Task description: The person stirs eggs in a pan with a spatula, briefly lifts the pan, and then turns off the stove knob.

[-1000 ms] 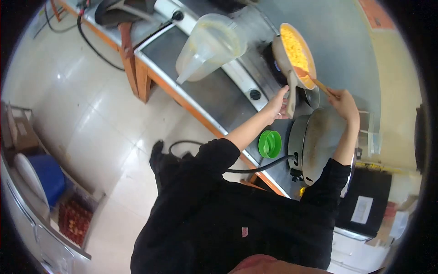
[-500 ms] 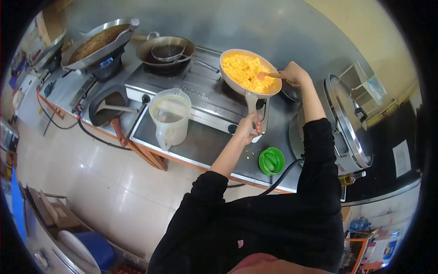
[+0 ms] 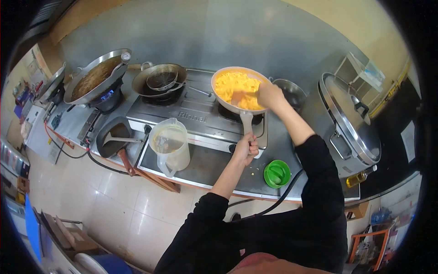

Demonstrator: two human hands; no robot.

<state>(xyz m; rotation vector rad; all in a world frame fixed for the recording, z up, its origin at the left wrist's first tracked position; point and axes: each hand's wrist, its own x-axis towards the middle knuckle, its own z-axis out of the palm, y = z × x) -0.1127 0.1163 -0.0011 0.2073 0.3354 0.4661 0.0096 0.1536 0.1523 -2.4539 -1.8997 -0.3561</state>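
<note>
My left hand (image 3: 247, 149) is wrapped round the light handle (image 3: 246, 122) of a frying pan (image 3: 219, 97), which is over the right burner of the stove. Yellow scrambled egg (image 3: 231, 83) fills much of the pan. My right hand (image 3: 270, 96), closed and a little blurred, is over the pan's right rim. It grips a spatula, whose smeared pinkish-brown blade (image 3: 237, 96) is down in the egg.
Left of the pan are a wok with a strainer (image 3: 182, 73) and a big wok of brown liquid (image 3: 96, 78). Nearer stand a plastic jug (image 3: 178, 157), a dark pan (image 3: 107, 148) and a green bowl (image 3: 277, 174). A large steel pot (image 3: 340, 137) is at right.
The camera view has shifted, so the stove appears lower. My right hand has moved left and inward over the pan, and the spatula has swept through the egg. My left hand keeps its grip.
</note>
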